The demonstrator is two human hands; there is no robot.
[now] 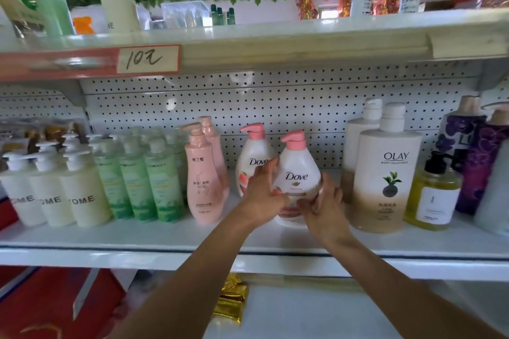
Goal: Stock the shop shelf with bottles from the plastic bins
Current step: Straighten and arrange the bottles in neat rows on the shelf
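A white Dove bottle (297, 170) with a pink pump stands on the middle shelf (165, 237), and both my hands hold it. My left hand (263, 192) curls round its left side. My right hand (325, 208) grips its lower right side, fingers over the base of the label. A second Dove bottle (252, 157) stands just behind and to the left, partly hidden by my left hand. No plastic bin is in view.
Left of the Dove bottles stand two pink pump bottles (202, 173), several green bottles (137, 173) and white pump bottles (80, 190). Right are two Olay bottles (385, 170), a yellow bottle (432, 192) and purple bottles (473, 162). An upper shelf (275, 44) overhangs. Gold packets (230, 303) lie below.
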